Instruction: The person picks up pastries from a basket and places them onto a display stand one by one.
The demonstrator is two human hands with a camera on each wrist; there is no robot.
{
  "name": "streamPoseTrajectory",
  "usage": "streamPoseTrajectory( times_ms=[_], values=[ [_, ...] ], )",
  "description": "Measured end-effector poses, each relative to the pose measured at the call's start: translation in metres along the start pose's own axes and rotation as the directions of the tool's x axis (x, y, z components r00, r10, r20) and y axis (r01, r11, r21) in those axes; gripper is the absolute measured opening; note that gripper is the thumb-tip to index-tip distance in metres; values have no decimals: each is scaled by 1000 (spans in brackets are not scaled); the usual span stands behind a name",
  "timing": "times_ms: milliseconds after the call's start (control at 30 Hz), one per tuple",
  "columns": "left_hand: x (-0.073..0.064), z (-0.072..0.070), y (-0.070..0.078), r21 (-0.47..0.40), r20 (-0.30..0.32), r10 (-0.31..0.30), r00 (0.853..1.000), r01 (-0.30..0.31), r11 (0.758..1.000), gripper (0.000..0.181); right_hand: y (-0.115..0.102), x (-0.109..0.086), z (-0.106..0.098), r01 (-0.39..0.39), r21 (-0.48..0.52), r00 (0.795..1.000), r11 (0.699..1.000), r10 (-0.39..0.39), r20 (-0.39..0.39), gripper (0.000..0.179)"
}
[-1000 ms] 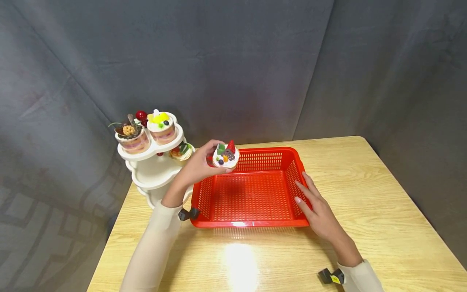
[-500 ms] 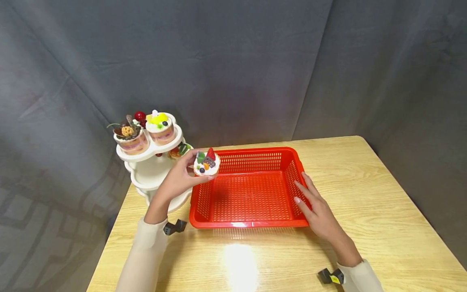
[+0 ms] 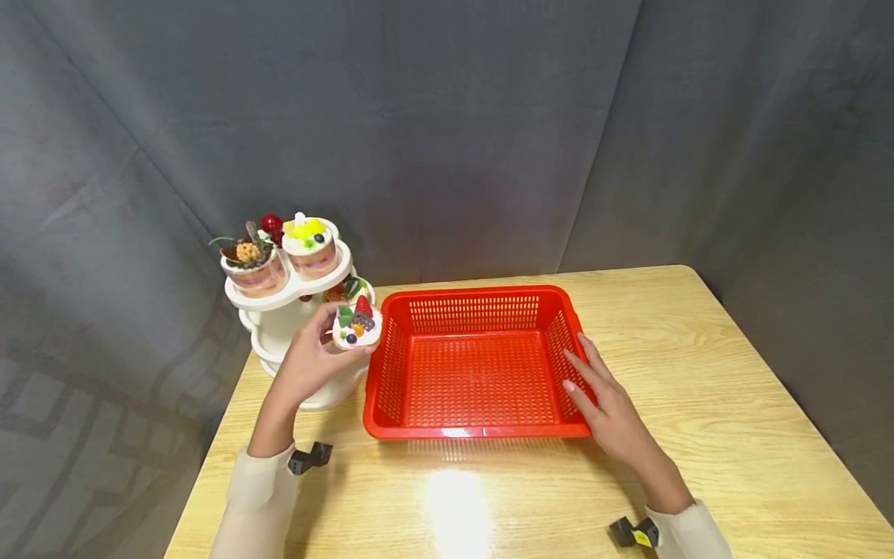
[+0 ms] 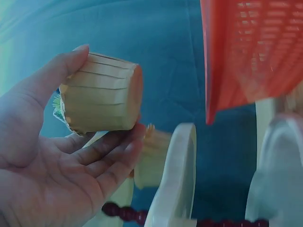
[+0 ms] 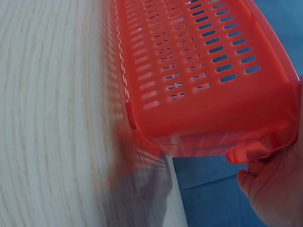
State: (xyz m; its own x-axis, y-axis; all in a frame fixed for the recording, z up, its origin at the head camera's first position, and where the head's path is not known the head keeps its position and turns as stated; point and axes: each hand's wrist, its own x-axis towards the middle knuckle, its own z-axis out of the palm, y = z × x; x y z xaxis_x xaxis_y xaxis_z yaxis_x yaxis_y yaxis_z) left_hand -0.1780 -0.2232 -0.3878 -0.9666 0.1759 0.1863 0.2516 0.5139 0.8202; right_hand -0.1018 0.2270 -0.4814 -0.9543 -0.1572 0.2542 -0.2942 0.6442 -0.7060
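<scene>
My left hand [image 3: 305, 359] holds a cupcake [image 3: 357, 331] between thumb and fingers, in front of the white tiered stand [image 3: 279, 326] and beside the basket's left rim. White cream, a strawberry, a green leaf and a dark chocolate piece top it. In the left wrist view its pleated tan cup [image 4: 102, 97] shows side-on, clear of the stand's tiers. My right hand [image 3: 615, 411] grips the right rim of a red plastic basket [image 3: 482, 432]. Thumb and finger lie over the inner side; in the right wrist view, fingertips [image 5: 246, 182] curl under the rim's outside.
Two cake cups, one chocolate-topped [image 3: 254, 268] and one yellow-topped [image 3: 310, 248], stand on the stand's top tier, with red cherries behind. Another pastry [image 3: 356, 289] sits on the tier below. A wooden table [image 3: 698, 373] carries everything, and a grey curtain [image 3: 447, 140] hangs behind.
My left hand has moved left and toward me with the cupcake, from over the basket's back left corner to the front of the stand. My right hand keeps its place on the rim.
</scene>
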Motion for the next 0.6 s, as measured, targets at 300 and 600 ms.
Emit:
streamPoseTrajectory(
  times_ms=[300,600],
  values=[
    [-18,-11,-13,113,-147,23,989,-6,994,69,-1,-2,-1,0,-6,1000,1000,0,-7,53],
    [-23,-22,-26,157,-227,32,973,4,988,69,-1,0,0,5,-9,1000,1000,-5,-8,53]
  ],
)
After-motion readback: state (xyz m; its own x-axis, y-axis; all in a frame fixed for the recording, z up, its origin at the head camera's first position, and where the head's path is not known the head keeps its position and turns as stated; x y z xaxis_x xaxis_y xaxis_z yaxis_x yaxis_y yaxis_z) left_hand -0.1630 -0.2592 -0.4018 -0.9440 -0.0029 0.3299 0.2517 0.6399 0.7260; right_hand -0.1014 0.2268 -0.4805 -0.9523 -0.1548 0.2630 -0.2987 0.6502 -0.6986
